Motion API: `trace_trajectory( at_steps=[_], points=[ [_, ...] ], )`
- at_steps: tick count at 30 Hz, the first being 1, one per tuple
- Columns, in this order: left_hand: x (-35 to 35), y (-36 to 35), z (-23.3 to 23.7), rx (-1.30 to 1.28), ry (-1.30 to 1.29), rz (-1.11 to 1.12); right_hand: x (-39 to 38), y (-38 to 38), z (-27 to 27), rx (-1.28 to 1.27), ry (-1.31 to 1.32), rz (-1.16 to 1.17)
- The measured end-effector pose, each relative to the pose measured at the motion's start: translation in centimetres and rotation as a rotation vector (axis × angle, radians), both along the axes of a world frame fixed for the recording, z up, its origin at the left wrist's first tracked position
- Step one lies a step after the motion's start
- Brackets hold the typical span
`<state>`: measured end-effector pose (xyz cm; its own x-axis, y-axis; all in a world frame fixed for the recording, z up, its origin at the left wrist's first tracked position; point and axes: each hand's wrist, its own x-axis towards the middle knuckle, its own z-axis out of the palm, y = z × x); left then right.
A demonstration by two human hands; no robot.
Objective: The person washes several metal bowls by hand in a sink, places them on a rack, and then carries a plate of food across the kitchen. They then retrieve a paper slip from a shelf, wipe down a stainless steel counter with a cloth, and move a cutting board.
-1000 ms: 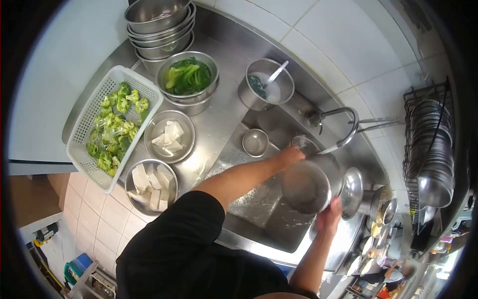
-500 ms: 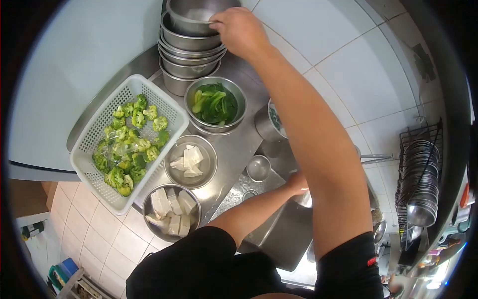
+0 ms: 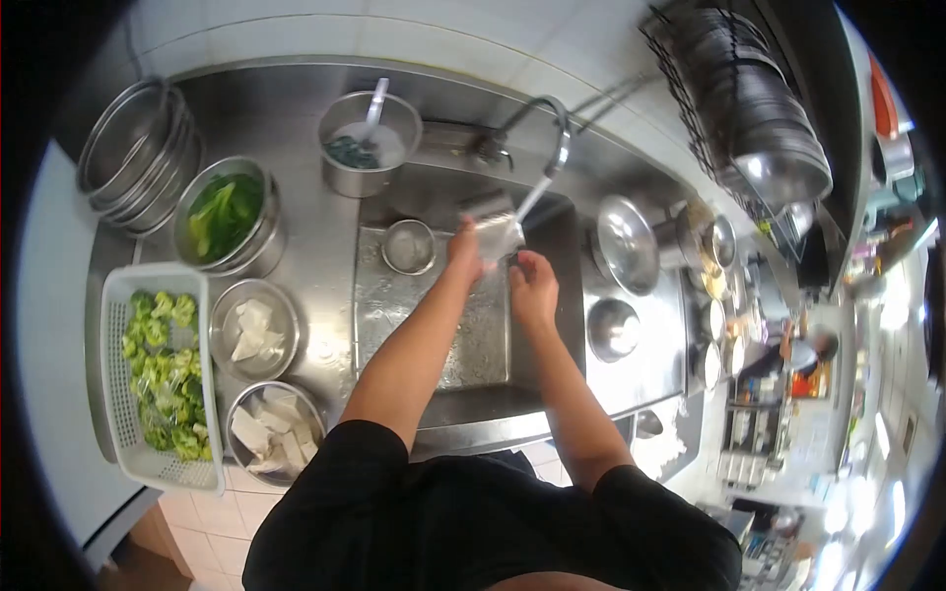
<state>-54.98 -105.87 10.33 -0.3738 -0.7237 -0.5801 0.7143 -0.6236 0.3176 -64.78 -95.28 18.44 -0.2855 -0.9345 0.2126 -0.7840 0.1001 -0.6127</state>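
Over the sink [image 3: 434,345], my left hand [image 3: 465,253] grips a shiny metal container [image 3: 496,229] by its near left side. The container is tilted and a little blurred, right beneath the end of the curved faucet [image 3: 560,148]. Just below and right of it is my right hand [image 3: 534,284], its fingers loosely bent and apart, with nothing in them. A small round metal bowl [image 3: 408,246] sits in the sink to the left of my left hand.
Left of the sink stand a pot with a ladle [image 3: 360,148], stacked metal bowls [image 3: 138,158], leafy greens [image 3: 225,215], two bowls of white blocks [image 3: 256,330] [image 3: 276,433] and a broccoli basket [image 3: 110,374]. Metal bowls [image 3: 628,246] lie right; a rack [image 3: 680,89] hangs above.
My right hand has let go of the top bowl on the stack and come down to the sink. My left hand's metal container is now under the faucet. The view has turned rightward.
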Motion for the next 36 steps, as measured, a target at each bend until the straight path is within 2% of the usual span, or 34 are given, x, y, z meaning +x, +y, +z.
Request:
trace_trajectory(
  at_steps=[1, 2, 3, 4, 5, 7, 8, 10, 11, 12, 13, 14, 16, 17, 18, 20, 21, 22, 24, 25, 26, 28, 29, 31, 32, 34, 35, 36],
  points=[
    [-0.3, 1.2, 1.1, 0.159, -0.03, 0.055, -1.8, 1.3, -1.9, 0.048, -0.108, -0.02],
    [-0.9, 2.1, 0.4, 0.154, -0.038, 0.035, -2.5, 1.7, -2.2, 0.088, -0.22, -0.032],
    [-1.1, 3.7, -0.6, -0.077, -0.099, 0.107, -3.0, 1.8, -2.8, 0.086, -0.234, -0.056],
    [-1.1, 5.1, -1.6, -0.312, -0.156, 0.174, -2.9, 1.4, -2.6, 0.144, -0.444, -0.101],
    [-0.5, 6.5, -1.3, -0.314, -0.169, 0.149, -2.7, 0.9, -2.3, 0.198, -0.656, -0.141],
    [0.5, 8.8, -0.6, -0.683, -1.03, -0.276, -2.6, 0.3, -1.3, 0.294, -0.791, -0.162],
    [0.5, 9.3, -1.2, -0.688, -1.037, -0.299, -2.3, 0.2, -0.6, 0.394, -0.903, -0.156],
    [0.3, 10.1, -2.1, -1.097, -1.237, -0.066, -2.3, 0.1, -0.7, 0.419, -0.904, -0.217],
    [0.5, 10.0, -2.1, -1.1, -1.24, -0.076, -3.1, -0.5, -2.4, 0.388, -0.903, -0.2],
    [0.8, 9.6, -1.6, -1.314, -1.227, -0.001, -3.9, -1.1, -4.1, 0.356, -0.9, -0.178],
    [1.0, 9.2, -0.8, -1.525, -1.203, 0.084, -5.0, -1.4, -5.4, 0.226, -1.134, -0.178],
    [1.4, 9.3, 0.9, -1.523, -1.21, 0.085, -5.9, -1.7, -6.6, 0.23, -1.136, -0.172],
    [2.2, 9.0, 3.6, -1.502, -1.437, 0.296, -6.9, -2.7, -8.3, 0.154, -1.535, -0.205],
    [2.6, 8.4, 2.7, -1.36, -1.444, 0.263, -6.2, -3.1, -9.2, 0.193, -1.476, -0.274],
    [2.7, 7.7, 2.6, -1.357, -1.451, 0.258, -5.9, -3.2, -10.1, 0.199, -1.481, -0.274],
    [2.8, 6.5, 1.3, -0.889, -1.409, 0.168, -4.4, -2.3, -8.4, 0.61, -1.474, -0.178],
    [2.9, 5.7, -2.3, -0.629, -1.327, -0.016, -4.0, -2.3, -7.3, 0.714, -1.319, -0.222],
    [3.5, 5.8, -1.3, -0.615, -1.337, -0.008, -4.5, -2.5, -7.5, 0.729, -1.318, -0.21],
    [4.5, 6.2, 2.1, -0.159, -0.678, -0.431, -6.7, -2.7, -8.4, 0.947, -1.09, -0.036],
    [4.0, 5.6, -0.9, -0.135, -0.641, -0.432, -6.8, -3.0, -7.6, 0.99, -1.012, -0.112],
    [3.9, 4.6, -1.3, -0.136, -0.637, -0.43, -6.3, -3.0, -7.1, 0.989, -1.007, -0.113],
    [3.5, 3.7, -2.3, -0.096, -0.568, -0.469, -5.4, -1.6, -6.5, 0.386, -0.283, -0.119],
    [3.5, 3.4, -2.5, -0.094, -0.562, -0.472, -5.4, -0.5, -6.0, 0.389, -0.278, -0.122],
    [3.8, 2.9, -2.9, -0.035, -0.641, -0.557, -5.7, 1.0, -4.9, 0.073, 0.325, 0.452],
    [4.1, 3.3, -1.6, -0.031, -0.64, -0.555, -5.7, 0.8, -4.7, 0.076, 0.324, 0.456],
    [4.9, 4.2, 1.0, -0.027, -0.614, -0.659, -5.5, -0.2, -4.5, 0.545, -0.215, 0.288],
    [5.3, 4.3, 1.5, -0.023, -0.619, -0.639, -6.1, -0.8, -6.3, 0.543, -0.214, 0.308],
    [5.9, 4.5, 1.9, -0.158, -0.688, -0.537, -6.6, -1.0, -8.5, 0.514, -0.617, 0.185]
  ],
)
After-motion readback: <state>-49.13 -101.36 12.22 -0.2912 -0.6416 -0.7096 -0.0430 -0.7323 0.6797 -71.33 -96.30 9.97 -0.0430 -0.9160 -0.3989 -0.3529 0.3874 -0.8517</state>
